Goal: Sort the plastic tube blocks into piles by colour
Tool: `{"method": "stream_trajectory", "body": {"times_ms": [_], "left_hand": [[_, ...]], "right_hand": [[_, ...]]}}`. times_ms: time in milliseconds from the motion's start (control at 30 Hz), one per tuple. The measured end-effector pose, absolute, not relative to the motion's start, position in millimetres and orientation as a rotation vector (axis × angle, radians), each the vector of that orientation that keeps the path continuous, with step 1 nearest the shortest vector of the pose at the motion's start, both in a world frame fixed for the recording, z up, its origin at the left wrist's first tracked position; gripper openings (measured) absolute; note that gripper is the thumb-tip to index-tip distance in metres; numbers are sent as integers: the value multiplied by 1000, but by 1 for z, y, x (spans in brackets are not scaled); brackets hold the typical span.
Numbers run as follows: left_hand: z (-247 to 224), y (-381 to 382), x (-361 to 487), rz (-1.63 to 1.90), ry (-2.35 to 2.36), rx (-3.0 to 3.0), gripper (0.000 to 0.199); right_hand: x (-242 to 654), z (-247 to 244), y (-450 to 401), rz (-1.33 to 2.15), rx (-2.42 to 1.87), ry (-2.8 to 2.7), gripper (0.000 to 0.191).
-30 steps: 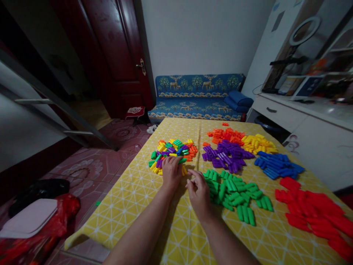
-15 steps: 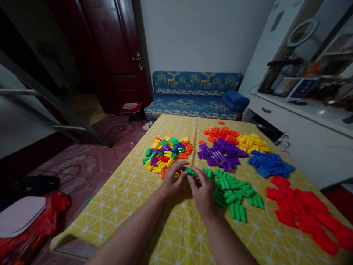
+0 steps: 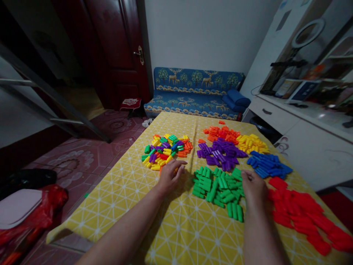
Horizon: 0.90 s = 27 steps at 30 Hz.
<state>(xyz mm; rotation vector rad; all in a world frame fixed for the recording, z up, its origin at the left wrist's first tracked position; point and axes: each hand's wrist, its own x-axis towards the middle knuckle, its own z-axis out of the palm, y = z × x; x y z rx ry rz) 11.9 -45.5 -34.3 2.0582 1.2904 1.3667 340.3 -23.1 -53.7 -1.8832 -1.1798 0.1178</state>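
Note:
My left hand (image 3: 171, 176) hovers at the near edge of the mixed-colour pile (image 3: 165, 151), its fingers apart with nothing between them. My right hand (image 3: 254, 186) is over the right side of the green pieces (image 3: 217, 186), its fingers curled together; whatever they hold, if anything, is hidden. Purple pieces (image 3: 222, 154) lie beyond the green ones. Blue pieces (image 3: 268, 164) and red pieces (image 3: 303, 211) are to the right of my right hand. Farther back sit orange pieces (image 3: 222, 133) and yellow pieces (image 3: 253, 143).
A yellow patterned cloth (image 3: 118, 206) covers the table. Behind it stands a blue sofa (image 3: 190, 97). A white cabinet (image 3: 298, 121) is on the right, a metal ladder (image 3: 55, 99) on the left. A red bag (image 3: 52, 206) lies at the lower left.
My right hand has moved right, from beside my left hand to the far side of the green pile. The green piece between my hands is gone from there; my left hand has stayed nearly in place.

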Motion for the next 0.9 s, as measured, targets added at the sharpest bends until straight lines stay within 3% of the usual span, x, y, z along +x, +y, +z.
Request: {"method": "stream_trajectory", "body": {"times_ms": [100, 200, 333, 467, 600, 733, 900], "left_hand": [[-35, -44, 12, 1354, 1334, 2069, 29], [-35, -42, 12, 1347, 1398, 2085, 28], [-34, -40, 11, 1344, 1503, 2137, 26], [-33, -38, 7, 1389, 1674, 2220, 20], [-28, -37, 0, 1382, 2002, 2167, 24], [-23, -38, -15, 1230, 2331, 2000, 42], [-22, -41, -38, 993, 2475, 1852, 41]], "right_hand": [[339, -54, -26, 9, -1986, -1267, 24], [306, -40, -32, -155, -1725, -1424, 28], [246, -25, -43, -26, -1281, -1854, 26], [213, -27, -57, -10, -1232, -2183, 24], [216, -31, -58, -22, -1336, -2141, 5], [220, -30, -55, -1, -1304, -2038, 9], [209, -27, -55, 8, -1165, -1983, 9]]}}
